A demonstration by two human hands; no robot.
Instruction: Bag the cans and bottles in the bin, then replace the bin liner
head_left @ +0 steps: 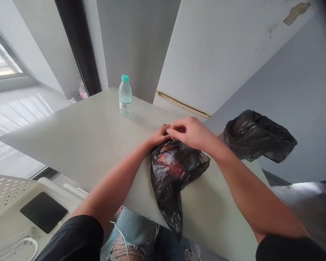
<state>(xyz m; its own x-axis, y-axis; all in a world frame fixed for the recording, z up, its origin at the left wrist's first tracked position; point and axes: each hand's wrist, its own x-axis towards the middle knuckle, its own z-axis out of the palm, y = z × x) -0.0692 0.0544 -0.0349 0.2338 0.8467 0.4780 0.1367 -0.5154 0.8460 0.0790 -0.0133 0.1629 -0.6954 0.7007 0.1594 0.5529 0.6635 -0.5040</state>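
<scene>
A thin black plastic bag (190, 159) lies on the pale table in front of me, with something orange-red showing through its film. My left hand (160, 136) is closed on the far edge of this bag, its fingers partly hidden behind the bunched film. Right beside it, my right hand (190, 132) is closed in a pinch at the same edge, thumb and fingertips close to the left fingers. The bag's loose tail trails toward me over the near edge of the table. What the red contents are, I cannot make out.
A clear bottle (125, 97) with a teal cap stands at the back of the table (78, 141). Another black plastic bag (258, 136) sits crumpled at the right end. To the lower left is a cream plastic basket (13, 224) with a dark flat object and a white cable.
</scene>
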